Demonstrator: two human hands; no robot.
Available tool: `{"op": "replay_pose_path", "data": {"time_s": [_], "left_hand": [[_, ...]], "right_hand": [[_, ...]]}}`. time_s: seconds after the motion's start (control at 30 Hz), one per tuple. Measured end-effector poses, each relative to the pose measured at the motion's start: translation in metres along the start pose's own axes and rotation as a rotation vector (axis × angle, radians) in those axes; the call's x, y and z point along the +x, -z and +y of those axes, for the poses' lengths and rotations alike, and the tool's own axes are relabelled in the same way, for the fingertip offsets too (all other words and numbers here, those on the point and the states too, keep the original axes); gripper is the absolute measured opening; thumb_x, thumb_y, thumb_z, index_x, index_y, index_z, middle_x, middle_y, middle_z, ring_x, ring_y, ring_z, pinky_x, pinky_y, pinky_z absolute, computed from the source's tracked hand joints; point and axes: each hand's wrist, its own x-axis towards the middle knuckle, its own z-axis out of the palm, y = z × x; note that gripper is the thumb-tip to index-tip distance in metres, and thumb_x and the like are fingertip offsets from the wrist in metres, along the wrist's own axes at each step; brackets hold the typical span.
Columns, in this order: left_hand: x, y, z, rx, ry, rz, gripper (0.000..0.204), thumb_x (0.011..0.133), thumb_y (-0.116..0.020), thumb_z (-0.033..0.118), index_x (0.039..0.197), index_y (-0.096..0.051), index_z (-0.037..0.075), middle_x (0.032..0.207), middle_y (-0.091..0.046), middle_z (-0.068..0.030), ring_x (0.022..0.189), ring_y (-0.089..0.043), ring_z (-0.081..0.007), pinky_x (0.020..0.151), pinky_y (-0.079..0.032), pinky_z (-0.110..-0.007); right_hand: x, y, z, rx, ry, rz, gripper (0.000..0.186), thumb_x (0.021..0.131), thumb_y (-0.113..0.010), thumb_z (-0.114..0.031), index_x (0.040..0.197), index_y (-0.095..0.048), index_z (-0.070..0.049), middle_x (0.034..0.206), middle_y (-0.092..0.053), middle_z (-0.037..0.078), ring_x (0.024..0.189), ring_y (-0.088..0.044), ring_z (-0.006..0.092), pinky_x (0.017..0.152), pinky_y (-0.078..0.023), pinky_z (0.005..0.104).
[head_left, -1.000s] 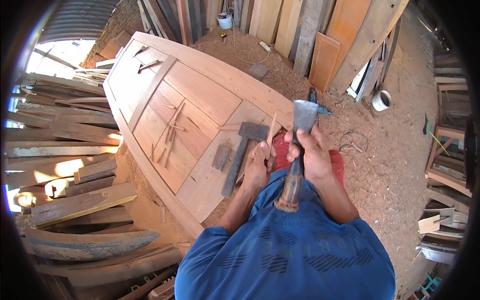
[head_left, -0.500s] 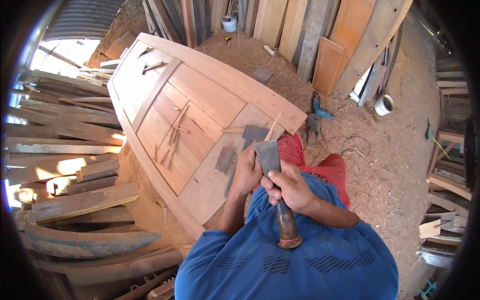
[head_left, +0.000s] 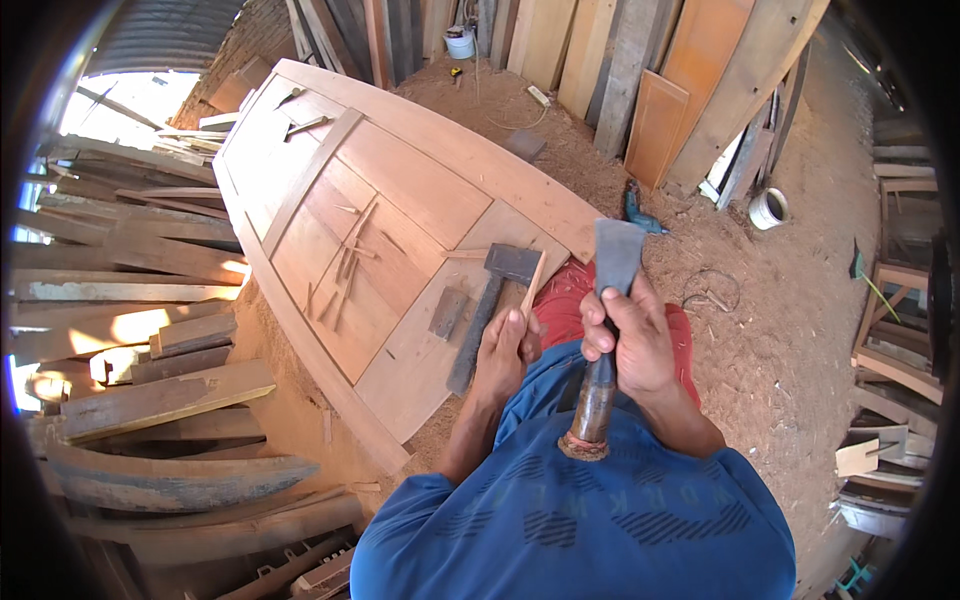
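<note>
My right hand (head_left: 632, 335) grips a wide chisel (head_left: 612, 262) by its shaft, grey blade pointing away and the worn wooden handle toward my chest. My left hand (head_left: 507, 345) pinches a thin strip of wood (head_left: 532, 285) standing up from the flat wooden boat hull (head_left: 400, 180). Just left of that hand a hammer (head_left: 490, 305) lies on the hull beside a small dark block (head_left: 448, 312). Several thin wood slivers (head_left: 348, 262) are scattered further up the hull.
Stacked planks and curved timbers (head_left: 150, 330) fill the left side. Boards and door panels (head_left: 660, 120) lean against the far wall. A white bucket (head_left: 768, 208), a blue power drill (head_left: 640, 212) and a cable lie on the sawdust floor to the right.
The chisel came down toward my left hand and the strip, then rose again to the right. My left hand stayed on the strip.
</note>
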Motion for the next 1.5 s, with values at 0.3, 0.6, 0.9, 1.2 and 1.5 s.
{"op": "replay_pose_path", "data": {"time_s": [0.3,0.6,0.9,1.2,1.5], "left_hand": [[0.055,0.003,0.013,-0.246,0.067,-0.077,0.041,0.105,-0.043,0.042,0.094,-0.064,0.008,0.076,-0.064,-0.0012,0.063,-0.058,-0.0094,0.055,-0.047,-0.025],[0.015,-0.039,0.028,-0.131,0.075,0.070,0.045,0.108,-0.035,0.040,0.104,-0.064,0.006,0.069,-0.057,0.0034,0.058,-0.051,-0.0051,0.050,-0.041,-0.022],[-0.007,-0.015,0.008,-0.610,0.298,-0.219,0.044,0.107,-0.033,0.044,0.075,-0.042,0.014,0.057,-0.032,0.0045,0.051,-0.031,-0.0078,0.046,-0.030,-0.024],[-0.002,-0.029,0.007,-0.595,0.455,-0.305,0.042,0.105,-0.039,0.044,0.086,-0.053,0.010,0.060,-0.036,0.0037,0.053,-0.035,-0.0079,0.047,-0.030,-0.022],[0.023,0.072,-0.023,0.327,0.129,0.242,0.030,0.101,-0.053,0.035,0.096,-0.061,0.006,0.073,-0.056,0.0005,0.064,-0.050,-0.0095,0.057,-0.040,-0.025]], "right_hand": [[-0.001,-0.020,0.037,-0.039,-0.331,-0.244,0.012,0.103,-0.041,-0.015,0.111,-0.045,-0.007,0.079,-0.052,0.003,0.053,-0.046,0.0056,0.049,-0.046,0.0257],[-0.015,-0.017,0.025,-0.074,-0.209,-0.179,0.014,0.103,-0.040,-0.012,0.114,-0.044,-0.006,0.077,-0.049,0.003,0.052,-0.043,0.0056,0.048,-0.044,0.0244],[0.008,0.010,-0.007,-0.499,0.457,0.109,0.021,0.100,-0.051,-0.012,0.118,-0.046,-0.002,0.078,-0.058,0.004,0.053,-0.047,0.0045,0.047,-0.042,0.0214],[0.047,0.026,0.012,-0.683,0.310,0.162,0.032,0.089,-0.070,-0.011,0.114,-0.052,-0.004,0.085,-0.059,0.000,0.062,-0.050,0.0047,0.054,-0.044,0.0222],[0.053,0.053,0.036,-0.594,0.162,0.139,0.021,0.101,-0.052,-0.016,0.116,-0.049,-0.002,0.086,-0.062,0.006,0.053,-0.047,0.0038,0.047,-0.042,0.0195]]}}
